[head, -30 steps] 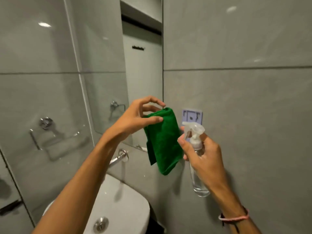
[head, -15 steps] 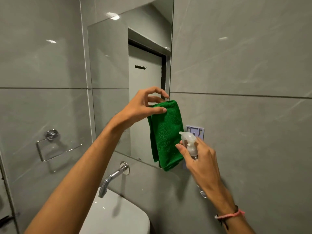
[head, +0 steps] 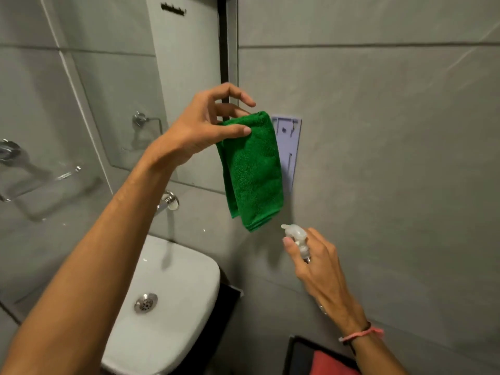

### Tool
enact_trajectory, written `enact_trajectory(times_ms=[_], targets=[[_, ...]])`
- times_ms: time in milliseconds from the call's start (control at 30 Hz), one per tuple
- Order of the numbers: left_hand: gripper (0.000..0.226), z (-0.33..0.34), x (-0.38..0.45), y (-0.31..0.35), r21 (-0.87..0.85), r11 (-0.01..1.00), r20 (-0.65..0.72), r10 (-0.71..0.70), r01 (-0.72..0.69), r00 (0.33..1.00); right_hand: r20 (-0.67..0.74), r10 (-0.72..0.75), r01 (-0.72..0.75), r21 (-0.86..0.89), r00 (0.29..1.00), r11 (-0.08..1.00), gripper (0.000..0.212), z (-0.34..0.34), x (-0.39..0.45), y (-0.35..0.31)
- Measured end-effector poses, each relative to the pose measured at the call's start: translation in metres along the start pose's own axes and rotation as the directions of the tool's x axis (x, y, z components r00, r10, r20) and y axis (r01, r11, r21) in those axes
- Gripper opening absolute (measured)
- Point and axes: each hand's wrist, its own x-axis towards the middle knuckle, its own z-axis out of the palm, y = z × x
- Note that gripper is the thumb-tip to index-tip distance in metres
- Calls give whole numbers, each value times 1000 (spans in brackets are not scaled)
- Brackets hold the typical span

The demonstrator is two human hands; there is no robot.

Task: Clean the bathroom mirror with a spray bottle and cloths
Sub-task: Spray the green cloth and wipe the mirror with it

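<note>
At the centre of the frame the left hand (head: 205,128) pinches the top of a folded green cloth (head: 251,169), which hangs in front of the mirror (head: 121,90). Lower right, the right hand (head: 313,258) grips a clear spray bottle (head: 297,235), nozzle toward the cloth, above the white sink (head: 167,307).

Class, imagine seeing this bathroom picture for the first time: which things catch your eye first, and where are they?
The bright green cloth stands out at the centre, hanging folded from the left hand before the grey tiled wall. Just below it, the right hand grips a clear spray bottle. At lower left lies the white sink.
</note>
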Motion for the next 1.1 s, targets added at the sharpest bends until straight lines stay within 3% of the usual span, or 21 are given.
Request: enact_trajectory(times_ms=[100,167,267,367,500,633,767,967,1033,1100], targets=[[36,18,-21,-20,-17,999,12,-34,34,999,-37,204,-201,76,978,977,55,1,-46,33],[36,36,-39,-41,-25,997,23,-72,72,997,-36,382,-373,148,923,916,46,5,-78,57],[38,61,-71,-69,-7,995,16,-104,104,994,88,546,-547,280,833,789,19,20,-120,87],[37,89,-106,-105,-46,980,10,-194,194,981,210,660,-691,280,721,666,28,43,-155,119],[35,118,-146,-149,-48,947,-25,-319,318,947,243,699,-739,280,672,613,26,74,-175,160],[31,127,-171,-172,-25,918,-49,-397,396,916,302,709,-769,189,638,611,36,95,-188,195],[30,126,-180,-178,-14,894,-67,-447,447,892,337,743,-808,106,578,580,30,103,-197,211],[31,119,-175,-163,6,888,-69,-459,461,886,348,758,-824,83,551,561,52,95,-194,207],[32,114,-166,-153,23,895,-54,-444,445,895,261,779,-818,87,570,569,61,88,-183,193],[34,107,-156,-136,30,911,-26,-411,412,911,119,734,-743,66,669,666,59,77,-161,167]])
